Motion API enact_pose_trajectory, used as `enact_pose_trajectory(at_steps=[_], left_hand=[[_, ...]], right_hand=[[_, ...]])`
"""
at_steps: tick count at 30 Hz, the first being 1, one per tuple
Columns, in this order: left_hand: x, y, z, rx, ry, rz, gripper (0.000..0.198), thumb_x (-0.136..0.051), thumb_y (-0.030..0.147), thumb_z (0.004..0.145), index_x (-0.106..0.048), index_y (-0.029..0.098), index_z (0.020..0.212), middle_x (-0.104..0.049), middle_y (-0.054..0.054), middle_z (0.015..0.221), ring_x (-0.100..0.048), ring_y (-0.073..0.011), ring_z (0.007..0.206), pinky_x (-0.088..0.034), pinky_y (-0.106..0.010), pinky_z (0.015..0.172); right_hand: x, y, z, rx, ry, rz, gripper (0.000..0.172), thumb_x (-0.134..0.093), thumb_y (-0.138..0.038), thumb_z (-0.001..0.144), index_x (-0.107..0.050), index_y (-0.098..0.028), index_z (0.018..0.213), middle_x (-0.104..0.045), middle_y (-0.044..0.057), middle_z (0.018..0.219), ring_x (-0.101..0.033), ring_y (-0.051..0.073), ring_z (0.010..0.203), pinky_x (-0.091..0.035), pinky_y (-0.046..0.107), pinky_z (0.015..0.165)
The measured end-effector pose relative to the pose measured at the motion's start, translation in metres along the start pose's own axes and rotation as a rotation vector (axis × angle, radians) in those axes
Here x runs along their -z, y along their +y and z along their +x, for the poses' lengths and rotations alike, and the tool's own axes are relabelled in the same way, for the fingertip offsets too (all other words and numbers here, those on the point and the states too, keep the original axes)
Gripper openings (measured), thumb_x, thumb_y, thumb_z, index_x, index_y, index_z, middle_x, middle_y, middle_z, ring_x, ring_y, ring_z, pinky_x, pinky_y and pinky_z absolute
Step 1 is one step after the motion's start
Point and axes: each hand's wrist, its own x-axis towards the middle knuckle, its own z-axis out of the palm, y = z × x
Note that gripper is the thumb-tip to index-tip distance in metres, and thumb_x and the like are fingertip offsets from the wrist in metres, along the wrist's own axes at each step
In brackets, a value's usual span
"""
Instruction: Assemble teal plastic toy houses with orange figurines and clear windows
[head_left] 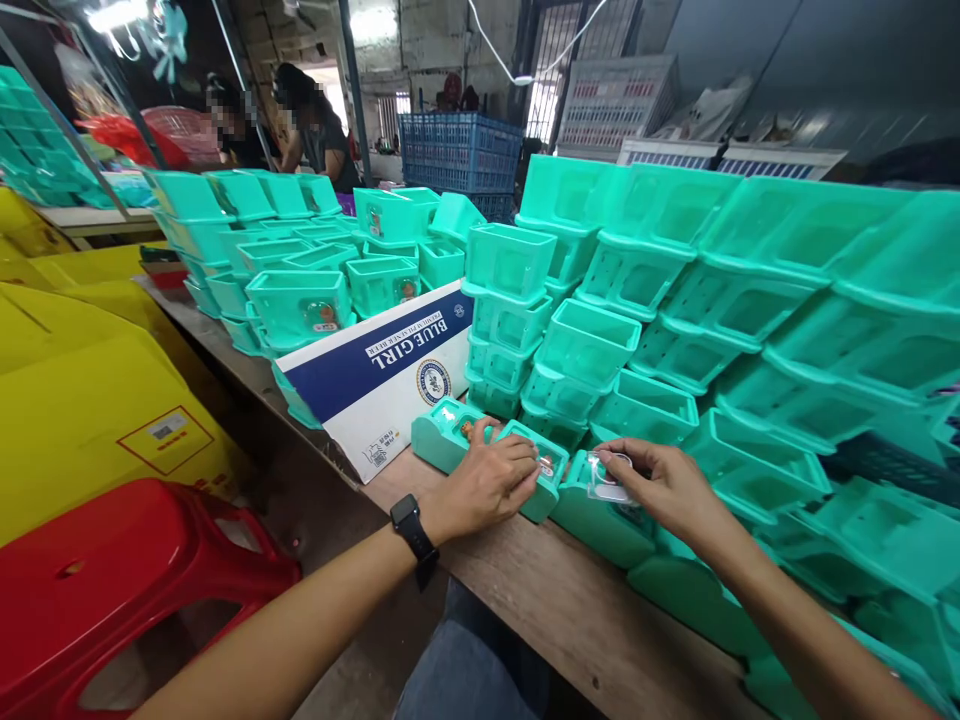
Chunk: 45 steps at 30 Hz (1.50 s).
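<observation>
My left hand [495, 478], with a black watch on the wrist, curls over a green plastic box [534, 432]. Its fingers are bent against the box near a small sticker. Left of it lies another green box [436, 437] with a small brown figure on its face, close to my fingertips. Between the thumb and fingers of my right hand [660, 482] is a clear plastic piece [611, 488] with a rounded top. That piece is above a third green box [600, 515], whose face it partly hides.
Tall stacks of open green bins [645, 290] rise behind my hands and to the right. A Blue Girl beer carton panel [382, 375] stands at left on the wooden table [600, 640]. A red stool [142, 570] and yellow sacks [82, 400] are at left. Two people [319, 140] work behind.
</observation>
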Motion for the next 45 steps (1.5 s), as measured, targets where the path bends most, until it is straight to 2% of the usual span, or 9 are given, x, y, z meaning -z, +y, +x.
enact_pose_trajectory(at_steps=[5,10,20,23,26,30,33,38,45], left_hand=[[-0.006,-0.001,-0.008,-0.003,0.075,0.003,0.026,-0.044,0.023,0.109,-0.070,0.022,0.115,-0.074,-0.006,0.130,-0.063,-0.0242,0.126,-0.021,-0.054,0.118],[-0.003,0.004,-0.013,-0.018,0.076,0.123,0.025,-0.046,0.022,0.109,-0.068,0.021,0.119,-0.075,-0.007,0.123,-0.063,-0.0249,0.124,-0.030,-0.051,0.113],[0.001,0.011,0.001,0.004,-0.024,0.119,0.026,-0.043,0.017,0.106,-0.068,0.016,0.100,-0.074,-0.007,0.103,-0.064,-0.0255,0.107,-0.034,-0.053,0.102],[0.005,0.014,-0.005,0.003,-0.006,0.129,0.019,-0.049,0.020,0.105,-0.067,0.017,0.110,-0.074,-0.007,0.109,-0.064,-0.0267,0.112,-0.034,-0.055,0.105],[-0.001,0.025,-0.018,0.012,0.055,0.144,0.022,-0.055,0.022,0.103,-0.064,0.018,0.123,-0.073,-0.008,0.116,-0.063,-0.0279,0.115,-0.037,-0.056,0.108],[-0.020,0.043,-0.034,0.085,0.204,0.184,0.015,-0.054,0.019,0.103,-0.067,0.017,0.110,-0.075,-0.008,0.106,-0.065,-0.0278,0.103,-0.047,-0.048,0.099],[-0.025,0.047,-0.040,0.134,0.272,0.142,0.013,-0.058,0.024,0.103,-0.068,0.018,0.109,-0.075,-0.008,0.113,-0.065,-0.0275,0.106,-0.047,-0.048,0.099],[-0.019,0.031,-0.044,0.112,0.232,0.039,0.027,-0.068,0.024,0.099,-0.065,0.021,0.125,-0.075,-0.005,0.121,-0.064,-0.0248,0.106,-0.049,-0.044,0.092],[-0.024,0.023,-0.039,0.012,0.225,0.002,0.020,-0.064,0.016,0.100,-0.067,0.016,0.120,-0.076,-0.007,0.118,-0.065,-0.0243,0.097,-0.050,-0.041,0.085]], right_hand=[[-0.004,-0.023,0.006,0.105,-0.077,-0.196,0.050,-0.041,-0.041,0.096,-0.078,-0.016,0.121,-0.075,0.006,0.071,-0.064,0.020,0.060,-0.042,0.029,0.058],[-0.014,-0.049,0.016,0.229,-0.225,-0.409,0.049,-0.044,-0.017,0.090,-0.078,-0.024,0.125,-0.079,0.007,0.078,-0.066,0.020,0.068,-0.038,0.030,0.067],[-0.018,-0.067,0.009,0.307,-0.291,-0.645,0.040,-0.045,-0.009,0.094,-0.075,-0.016,0.120,-0.077,0.020,0.096,-0.066,0.031,0.100,-0.029,0.040,0.084],[-0.015,-0.065,0.008,0.299,-0.278,-0.635,0.042,-0.045,-0.010,0.095,-0.075,-0.019,0.124,-0.078,0.018,0.099,-0.067,0.031,0.103,-0.031,0.039,0.083],[-0.012,-0.059,0.007,0.296,-0.266,-0.596,0.043,-0.046,-0.013,0.097,-0.074,-0.022,0.127,-0.079,0.015,0.105,-0.070,0.029,0.103,-0.035,0.036,0.081],[-0.008,-0.049,0.003,0.327,-0.274,-0.522,0.039,-0.048,-0.024,0.101,-0.072,-0.022,0.133,-0.080,0.013,0.107,-0.072,0.027,0.098,-0.041,0.034,0.077],[-0.007,-0.047,0.002,0.315,-0.274,-0.439,0.039,-0.052,-0.035,0.102,-0.072,-0.023,0.133,-0.080,0.010,0.094,-0.071,0.024,0.083,-0.041,0.032,0.071],[-0.011,-0.048,0.013,0.140,-0.230,-0.324,0.045,-0.062,-0.060,0.091,-0.079,-0.024,0.110,-0.067,0.004,0.066,-0.061,0.022,0.065,-0.033,0.031,0.062],[-0.013,-0.043,0.040,0.019,-0.447,-0.184,0.068,-0.061,-0.090,0.068,-0.063,-0.023,0.081,-0.059,-0.001,0.062,-0.053,0.018,0.060,-0.032,0.029,0.056]])
